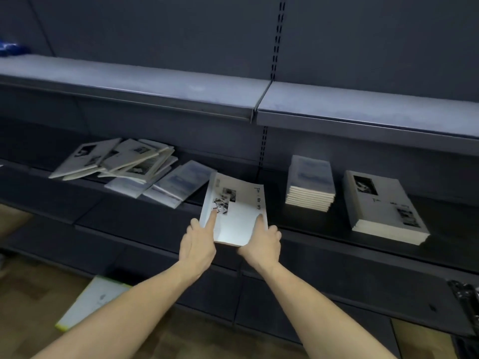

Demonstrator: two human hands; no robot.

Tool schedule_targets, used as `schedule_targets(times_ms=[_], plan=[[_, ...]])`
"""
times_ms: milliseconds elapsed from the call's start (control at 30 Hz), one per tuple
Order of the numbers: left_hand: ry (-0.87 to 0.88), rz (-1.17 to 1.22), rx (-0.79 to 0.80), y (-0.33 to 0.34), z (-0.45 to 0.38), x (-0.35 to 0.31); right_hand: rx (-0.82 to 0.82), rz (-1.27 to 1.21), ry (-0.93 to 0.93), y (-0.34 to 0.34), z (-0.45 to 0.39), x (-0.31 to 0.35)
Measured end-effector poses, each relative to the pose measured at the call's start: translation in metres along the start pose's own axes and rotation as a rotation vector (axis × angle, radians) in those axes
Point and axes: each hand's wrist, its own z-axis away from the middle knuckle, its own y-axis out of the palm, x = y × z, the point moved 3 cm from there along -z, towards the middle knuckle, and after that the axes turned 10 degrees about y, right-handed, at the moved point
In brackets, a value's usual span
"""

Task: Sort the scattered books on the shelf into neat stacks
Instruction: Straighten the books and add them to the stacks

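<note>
Scattered pile: loose books overlapping at the left of the dark shelf.
My left hand: thumb on the cover, fingers gripping the left edge of the held book.
Held book: white, tilted, above the shelf's front edge.
My right hand: gripping its right edge.
Neat stacks: bluish stack, then wider stack, right.

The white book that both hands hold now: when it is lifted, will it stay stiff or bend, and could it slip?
The white book is thin with a soft cover, so it will probably flex slightly if held by one edge. It looks light. The left hand and right hand grip its near corners, so it should stay level. Its cover looks smooth, perhaps slippery.
</note>
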Motion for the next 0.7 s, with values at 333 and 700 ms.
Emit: schedule_targets(times_ms=[333,700], plan=[[0.096,-0.061,-0.074,-0.048,0.042,-0.032,-0.214,0.036,-0.068,-0.073,0.062,-0.014],[0.218,-0.107,-0.054,-0.063,0.058,-0.130,-0.241,-0.065,-0.036,-0.136,0.068,-0.097]])
